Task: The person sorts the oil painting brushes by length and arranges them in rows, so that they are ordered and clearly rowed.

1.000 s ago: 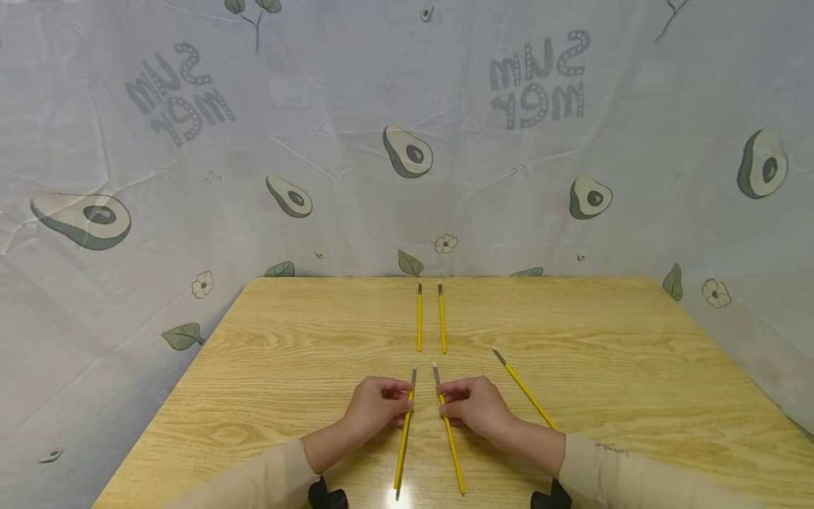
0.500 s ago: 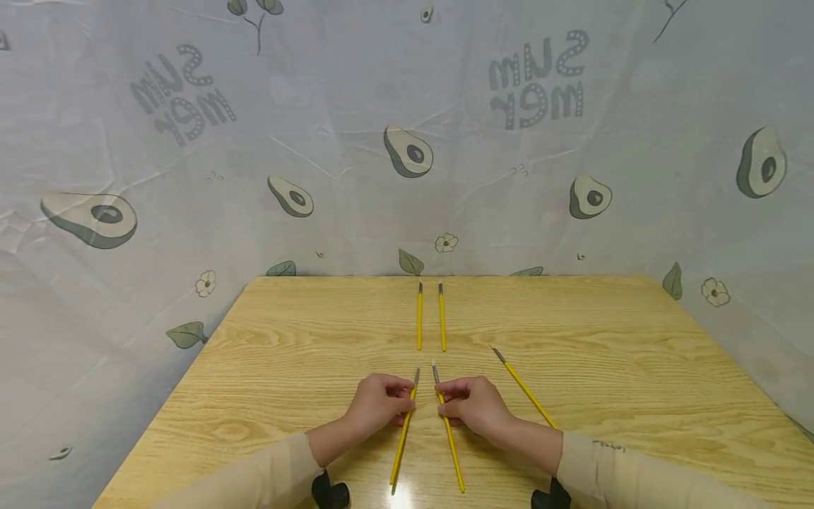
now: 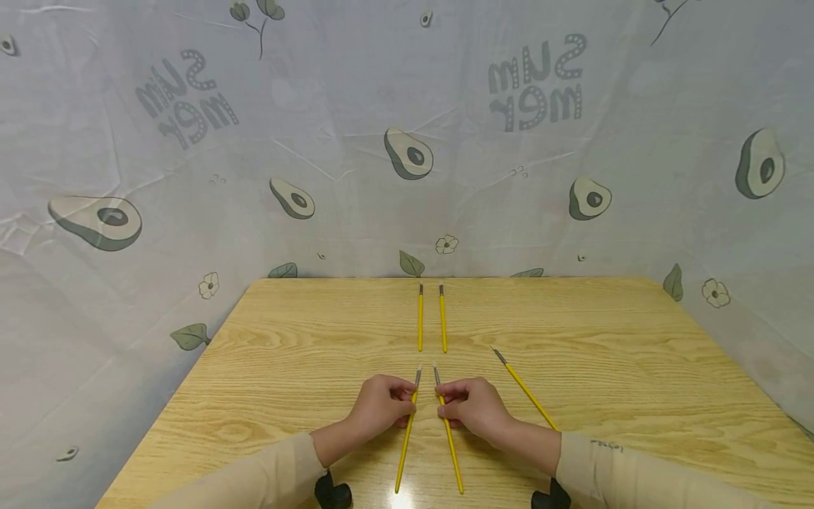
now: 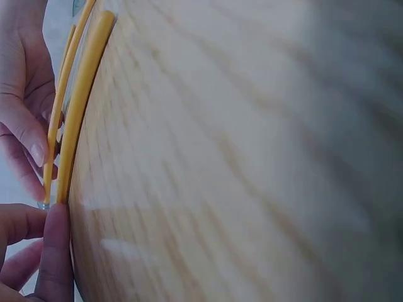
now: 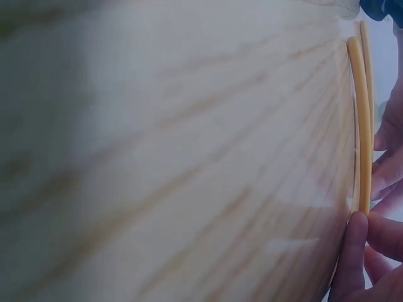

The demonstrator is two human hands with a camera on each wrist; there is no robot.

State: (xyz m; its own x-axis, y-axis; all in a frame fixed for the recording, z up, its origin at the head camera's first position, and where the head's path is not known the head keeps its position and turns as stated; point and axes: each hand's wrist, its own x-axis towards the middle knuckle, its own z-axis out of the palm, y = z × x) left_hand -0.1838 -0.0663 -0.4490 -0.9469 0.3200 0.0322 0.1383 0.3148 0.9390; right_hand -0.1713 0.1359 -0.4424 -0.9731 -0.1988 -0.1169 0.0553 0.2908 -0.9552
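My left hand (image 3: 380, 406) pinches a yellow paintbrush (image 3: 405, 452) just below its grey ferrule, between thumb and fingers. Beside it, my right hand (image 3: 475, 408) pinches a second yellow paintbrush (image 3: 452, 452) at the same height. Both have pale tips pointing away from me, and they lean toward each other at the far end with a narrow gap between. In the left wrist view, the left thumb (image 4: 55, 251) presses at the brush (image 4: 85, 94), which runs along the tabletop. The right wrist view has the right hand's brush (image 5: 360, 126) low along the wood.
Beyond the hands, two more yellow paintbrushes, a left one (image 3: 420, 322) and a right one (image 3: 444, 322), lie nearly parallel on the wooden table (image 3: 286, 332). Another paintbrush (image 3: 528, 392) lies slanted beside my right forearm, partly hidden by the sleeve. A printed avocado sheet (image 3: 343, 106) hangs behind.
My left hand has edged slightly right with its brush. The shadow under that brush's near end, seen earlier, no longer shows. My right hand and its brush have hardly moved.
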